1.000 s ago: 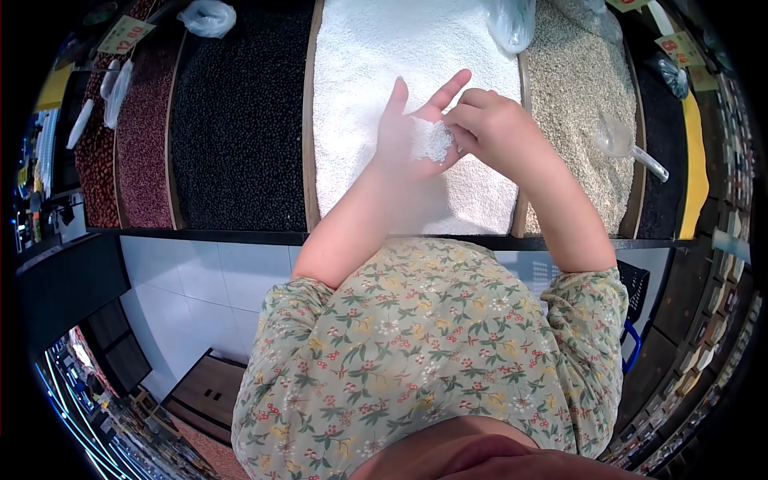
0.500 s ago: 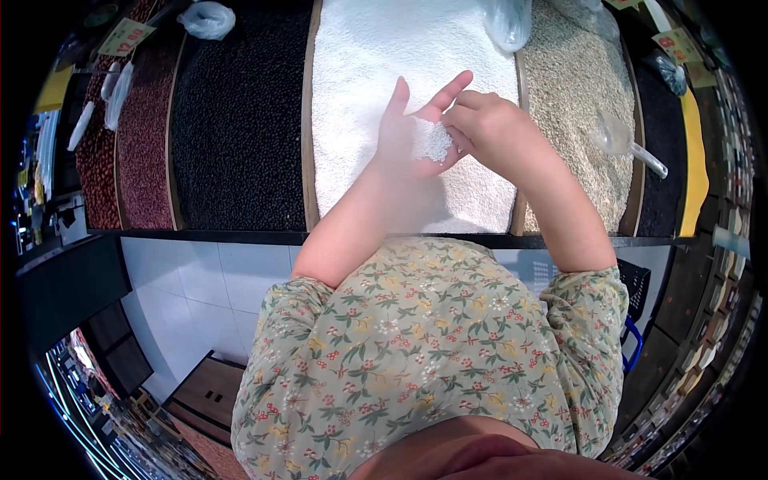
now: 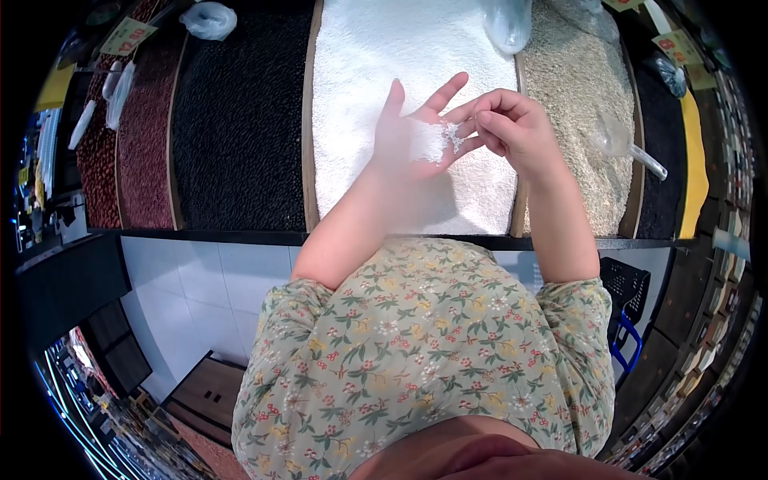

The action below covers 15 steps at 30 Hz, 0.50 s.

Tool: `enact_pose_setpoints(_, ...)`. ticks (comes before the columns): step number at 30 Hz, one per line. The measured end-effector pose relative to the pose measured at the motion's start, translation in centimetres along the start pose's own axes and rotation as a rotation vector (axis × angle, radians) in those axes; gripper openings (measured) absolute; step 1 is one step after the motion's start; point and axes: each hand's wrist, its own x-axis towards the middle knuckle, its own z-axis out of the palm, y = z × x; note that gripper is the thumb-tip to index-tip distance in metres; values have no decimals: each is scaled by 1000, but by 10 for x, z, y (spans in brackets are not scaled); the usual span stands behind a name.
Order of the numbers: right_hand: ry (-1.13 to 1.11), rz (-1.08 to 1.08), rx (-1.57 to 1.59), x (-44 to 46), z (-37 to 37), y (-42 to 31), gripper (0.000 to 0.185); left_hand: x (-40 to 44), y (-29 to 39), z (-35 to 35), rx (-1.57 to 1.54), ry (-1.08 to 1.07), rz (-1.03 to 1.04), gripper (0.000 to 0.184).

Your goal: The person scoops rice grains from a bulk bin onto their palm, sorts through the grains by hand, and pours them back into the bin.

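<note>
My left hand [image 3: 408, 140] is held palm up over the bin of white rice [image 3: 360, 72], fingers spread. A small heap of white grains [image 3: 433, 142] lies on its palm and reaches toward the fingers. Just right of the heap, my right hand [image 3: 516, 132] has its thumb and forefinger pinched together near the left fingertips. Whatever the pinch holds is too small to make out. A hazy patch blurs part of the left palm and wrist.
Black beans [image 3: 240, 120] fill the bin to the left, with red grains [image 3: 148, 144] beyond. Right of the rice are pale grains [image 3: 576, 88] with a clear scoop [image 3: 620, 138]. A plastic bag [image 3: 507, 24] lies at the rice bin's upper right.
My right hand has lifted off the left palm, moved slightly right and turned so that its pinched fingers show. More of the grains on the left hand are now visible.
</note>
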Motion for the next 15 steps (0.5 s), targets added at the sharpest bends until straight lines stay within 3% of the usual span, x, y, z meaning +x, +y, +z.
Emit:
enact_pose_setpoints(2, -88, 96, 451, -1, -9, 12, 8, 0, 0, 1, -70, -21, 3, 85)
enact_pose_setpoints(5, -142, 155, 687, -3, -11, 21, 9, 0, -2, 3, -90, -35, 4, 85)
enact_pose_setpoints(12, -120, 149, 689, -5, -10, 26, 8, 0, -2, -3, -85, -27, 26, 84)
enact_pose_setpoints(15, 24, 138, 708, -10, -8, 31, 4, 0, -1, -2, -61, -22, 45, 84)
